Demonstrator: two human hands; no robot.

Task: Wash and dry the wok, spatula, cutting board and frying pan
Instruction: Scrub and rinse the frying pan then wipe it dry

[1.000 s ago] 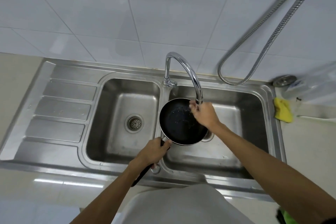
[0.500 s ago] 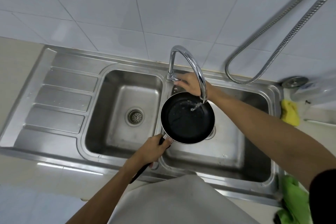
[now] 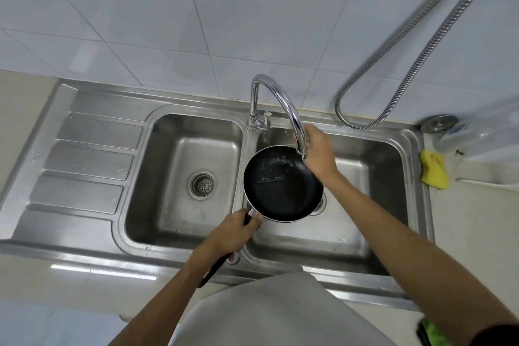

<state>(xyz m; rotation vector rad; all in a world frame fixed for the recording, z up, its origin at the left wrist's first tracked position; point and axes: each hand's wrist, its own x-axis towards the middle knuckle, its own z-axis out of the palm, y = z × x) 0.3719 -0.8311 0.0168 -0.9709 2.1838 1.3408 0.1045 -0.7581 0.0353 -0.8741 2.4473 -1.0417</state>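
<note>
A small black frying pan with a steel rim is held level over the right basin of a double steel sink, just under the faucet spout. A little water and some residue lie in the pan. My left hand grips the pan's black handle close to the pan. My right hand is over the pan's far right rim, fingers fairly straight and touching the spout's end. Wok, spatula and cutting board are out of view.
The left basin has a drain strainer, with a ribbed drainboard beyond it. A yellow sponge and a metal plug lie on the right counter. A metal hose hangs on the wall. A green cloth shows at bottom right.
My right hand went from the spout tip to the faucet lever at its base, then came back to the spout's end. Water ran into the pan meanwhile. The left hand kept its hold.
</note>
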